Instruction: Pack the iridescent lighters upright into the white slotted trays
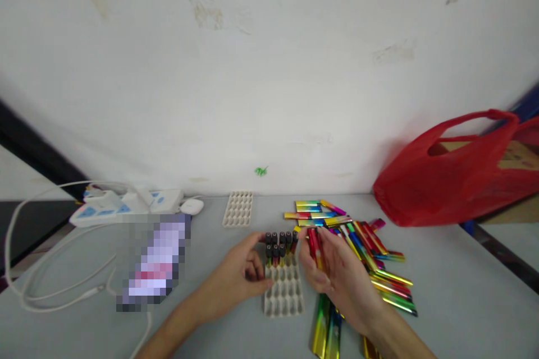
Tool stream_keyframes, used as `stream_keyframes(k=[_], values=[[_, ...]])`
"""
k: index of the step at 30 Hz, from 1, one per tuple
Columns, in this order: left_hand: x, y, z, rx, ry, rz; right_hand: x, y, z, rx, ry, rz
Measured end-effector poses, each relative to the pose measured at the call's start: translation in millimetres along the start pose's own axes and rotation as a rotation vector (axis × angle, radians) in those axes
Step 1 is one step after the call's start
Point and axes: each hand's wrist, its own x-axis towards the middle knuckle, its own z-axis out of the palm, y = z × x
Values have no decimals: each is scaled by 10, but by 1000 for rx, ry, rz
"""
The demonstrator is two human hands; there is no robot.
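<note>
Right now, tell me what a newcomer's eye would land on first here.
Probably the big red bag at the far right, the largest patch of strong colour. Next would come the shiny multicoloured tubes strewn over the right side of the grey table, around the right grip, which holds red pieces. Just left of that grip, dark-topped pieces stand in the far rows of a pale tray.

A white power strip (138, 206) with plugs in it lies near the wall (269, 90), a small white gadget (192, 206) just beside its right end. Pale cable (12, 235) loops across the left side, near a flat device (158, 263) hidden by pixelation. At right, a red bag (433, 190) slumps, cardboard (520, 154) showing through its handle. The wall bears 1 green mark (261, 171) and tan scuffs (206, 14).
</note>
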Motion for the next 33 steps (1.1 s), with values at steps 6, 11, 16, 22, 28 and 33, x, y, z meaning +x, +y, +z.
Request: stream_keyframes(k=[6, 11, 16, 22, 28, 33], values=[[-12, 23, 13, 14, 8, 0, -8, 60, 20, -60, -3, -60], [-14, 55, 11, -23, 4, -4, -22, 67, 39, -34, -50, -83], [-14, 78, 10, -29, 4, 7, -5, 88, 33, -24, -106, 6], [-5, 52, 15, -17, 6, 8, 30, 227, 11, -126, -33, 91], [-11, 60, 13, -2, 18, 3, 22, 308, 41, -229, 61, 90], [-8, 55, 18, 10, 11, 4, 32, 335, 44, -262, 122, 65]])
